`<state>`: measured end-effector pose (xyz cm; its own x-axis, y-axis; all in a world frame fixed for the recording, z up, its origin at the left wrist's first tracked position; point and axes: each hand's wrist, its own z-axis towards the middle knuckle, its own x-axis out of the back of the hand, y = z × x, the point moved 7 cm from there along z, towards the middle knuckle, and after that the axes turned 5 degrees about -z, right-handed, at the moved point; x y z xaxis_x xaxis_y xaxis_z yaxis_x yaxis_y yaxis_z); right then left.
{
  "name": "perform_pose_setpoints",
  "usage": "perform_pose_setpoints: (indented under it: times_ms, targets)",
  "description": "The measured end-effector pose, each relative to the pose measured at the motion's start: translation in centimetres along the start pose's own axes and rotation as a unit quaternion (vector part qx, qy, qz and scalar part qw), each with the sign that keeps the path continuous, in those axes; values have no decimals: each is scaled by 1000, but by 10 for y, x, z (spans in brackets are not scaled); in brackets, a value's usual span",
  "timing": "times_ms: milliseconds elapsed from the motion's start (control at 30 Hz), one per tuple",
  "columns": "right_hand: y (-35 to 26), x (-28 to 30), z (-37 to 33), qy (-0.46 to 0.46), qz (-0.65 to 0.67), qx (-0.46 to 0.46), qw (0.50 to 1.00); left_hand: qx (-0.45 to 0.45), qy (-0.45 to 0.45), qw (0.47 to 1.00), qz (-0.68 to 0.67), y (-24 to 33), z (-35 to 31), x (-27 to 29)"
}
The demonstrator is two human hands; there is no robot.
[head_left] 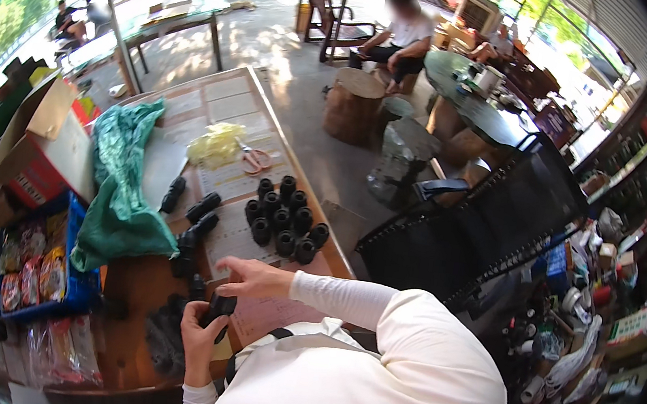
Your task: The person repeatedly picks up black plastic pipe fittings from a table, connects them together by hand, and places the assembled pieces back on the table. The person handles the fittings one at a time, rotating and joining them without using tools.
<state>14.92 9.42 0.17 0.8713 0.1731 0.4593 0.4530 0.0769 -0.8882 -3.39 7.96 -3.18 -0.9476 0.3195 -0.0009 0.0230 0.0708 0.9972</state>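
Observation:
My left hand [199, 338] is closed around a black ribbed plastic fitting [222, 308] near the table's front edge. Just above it hovers my right hand [252, 278], fingers apart, with nothing visible in them. Beyond my right hand, several similar black fittings [281, 218] stand upright in a tight group. More black fittings [204, 207] lie loosely to the left of that group. A dark heap of parts [165, 334], too blurred to make out fully, rests left of my left hand.
Scissors [256, 160] lie beside crumpled yellow plastic [218, 144] on the table [227, 95]. At left are a green woven sack [118, 199], a blue crate [78, 251] of packets and a cardboard box [49, 141]. A black chair [468, 221] stands right; a person sits beyond.

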Motion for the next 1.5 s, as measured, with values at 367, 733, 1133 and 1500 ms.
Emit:
perform_pose_setpoints:
  times_ms: [367, 733, 1133, 1500]
  targets:
    - [11, -4, -3, -129, 118, -60, 983, -10, -7, 1000, -23, 21, -2, -14]
    - [-1, 11, -11, 60, 148, 109, 981, -38, 19, 999, 1, 16, 2, -14]
    - [10, 6, 4, -154, 96, -73, 981, -63, 18, 995, 81, 32, 8, -19]
    - [2, 15, -11, -78, 201, -26, 976, -93, 34, 990, 104, 49, 6, -23]
